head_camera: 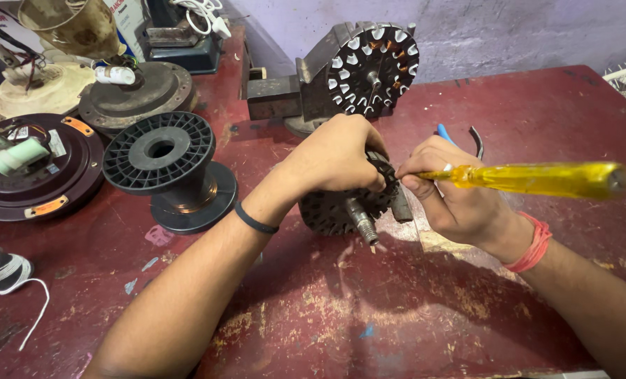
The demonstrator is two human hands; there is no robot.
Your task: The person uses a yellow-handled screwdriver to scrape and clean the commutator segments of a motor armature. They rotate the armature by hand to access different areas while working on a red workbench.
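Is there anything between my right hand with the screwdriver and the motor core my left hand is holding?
Nothing visible: the right hand holds the yellow screwdriver right at the motor core, which the left hand grips from above.

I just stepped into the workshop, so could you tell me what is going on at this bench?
A person is working on a slotted metal motor core stood on its edge on the worn red table. Their left hand grips the top of it, while the right hand holds a yellow-handled screwdriver with its tip at the core. A black plastic spool and a second core stand behind.
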